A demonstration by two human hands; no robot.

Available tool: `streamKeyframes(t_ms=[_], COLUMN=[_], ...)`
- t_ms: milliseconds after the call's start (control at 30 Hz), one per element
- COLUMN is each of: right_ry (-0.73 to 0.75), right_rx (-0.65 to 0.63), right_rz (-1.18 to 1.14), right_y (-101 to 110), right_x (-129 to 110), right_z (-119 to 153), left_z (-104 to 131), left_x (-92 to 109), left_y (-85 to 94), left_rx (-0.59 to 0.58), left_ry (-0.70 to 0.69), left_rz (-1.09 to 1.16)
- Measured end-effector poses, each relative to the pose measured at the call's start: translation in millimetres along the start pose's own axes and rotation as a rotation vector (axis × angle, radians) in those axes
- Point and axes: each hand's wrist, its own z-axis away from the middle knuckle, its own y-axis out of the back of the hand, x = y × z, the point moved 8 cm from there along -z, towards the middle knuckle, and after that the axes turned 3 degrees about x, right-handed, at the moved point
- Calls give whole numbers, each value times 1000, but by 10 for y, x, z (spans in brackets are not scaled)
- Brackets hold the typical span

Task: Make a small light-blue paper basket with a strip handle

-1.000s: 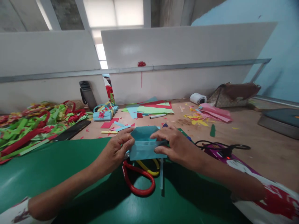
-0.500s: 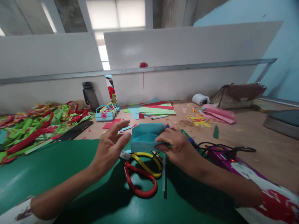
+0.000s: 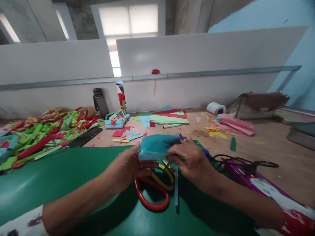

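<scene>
A small blue paper box [image 3: 157, 148] is held up between my two hands above the green mat [image 3: 103, 200]. My left hand [image 3: 126, 167] grips its left end, thumb at the side and fingers underneath. On the right end my right hand [image 3: 190, 155] pinches the paper between thumb and fingers. Below the box lie scissors with red [image 3: 154, 207] and yellow handles; their blades are hidden. A narrow light blue strip [image 3: 176, 186] stands just right of the handles, under my right hand.
Green and red paper strips [image 3: 46, 131] heap at the left beside a black phone [image 3: 85, 137]. Behind are a grey bottle [image 3: 100, 103], a finished-looking blue paper bag [image 3: 114, 123], paper sheets [image 3: 169, 118] and a marker [image 3: 171, 126]. A purple power strip [image 3: 248, 173] with cables lies right.
My left hand, open beside the box before, has closed on its left end. The box's open top has folded over into a closed shape. The view has shifted slightly.
</scene>
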Motion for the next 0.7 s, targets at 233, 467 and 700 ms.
streamKeyframes(t_ms=[233,467,700], right_ry=[247,347,285], right_rx=[51,66,88], right_rz=[248,247,266], right_y=[-10,-15,-62], right_x=[-217,-342,-324], right_z=[124,190,171], left_z=[47,22,1], left_x=[54,39,1], left_y=[-78,-5,6], left_rx=[-126,-73,-66], left_ry=[-128,-137,-177], left_rz=[-21,-54,-95])
